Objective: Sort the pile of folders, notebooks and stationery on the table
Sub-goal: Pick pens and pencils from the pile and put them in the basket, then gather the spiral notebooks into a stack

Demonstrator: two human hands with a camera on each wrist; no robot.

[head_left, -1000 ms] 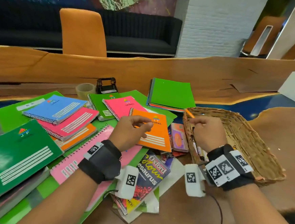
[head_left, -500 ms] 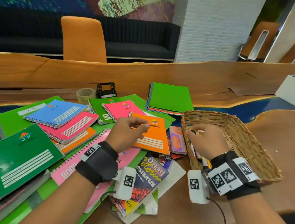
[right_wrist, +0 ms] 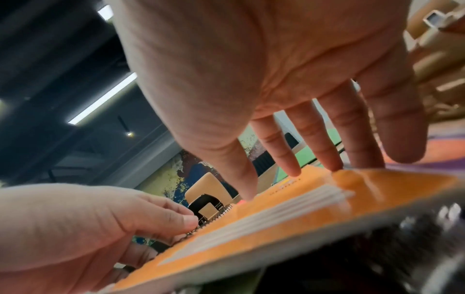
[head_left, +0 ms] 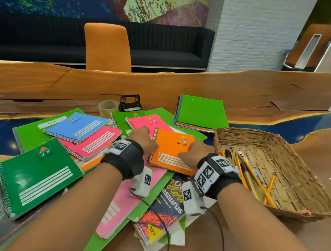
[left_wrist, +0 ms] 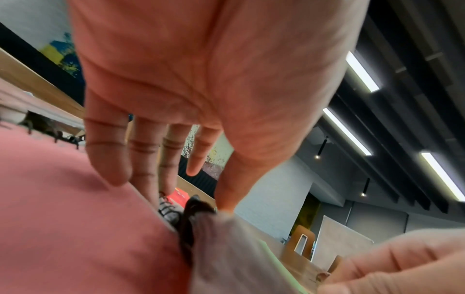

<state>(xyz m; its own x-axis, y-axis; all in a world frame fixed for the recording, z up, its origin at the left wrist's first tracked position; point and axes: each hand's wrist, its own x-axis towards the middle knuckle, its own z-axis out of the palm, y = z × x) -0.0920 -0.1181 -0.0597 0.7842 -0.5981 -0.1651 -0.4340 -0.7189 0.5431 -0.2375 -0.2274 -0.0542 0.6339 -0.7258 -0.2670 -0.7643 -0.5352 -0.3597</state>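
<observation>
My left hand (head_left: 143,139) is at the wire side of the orange notebook (head_left: 171,151). Its fingers point down at the coil and the thumb tip touches the edge there. The fingers look nearly straight, not wrapped round it.

The orange notebook lies on top of the pile in the middle of the table (head_left: 220,242), partly on a pink notebook (head_left: 149,122) and a green folder (head_left: 197,134).

My right hand (head_left: 193,152) is on the notebook's right side. Its fingers are spread and nearly straight, with the tips on the cover. It grips nothing yet.

Right of that is the basket (head_left: 301,195), with pencils (head_left: 255,176) and pens in it. So I think the small stuff is partly sorted and I am starting on the notebooks.

Next I should pinch both sides of the orange notebook, lift it flat, and put it with the other notebooks. I must lift slowly so the pile below does not slide.
</observation>
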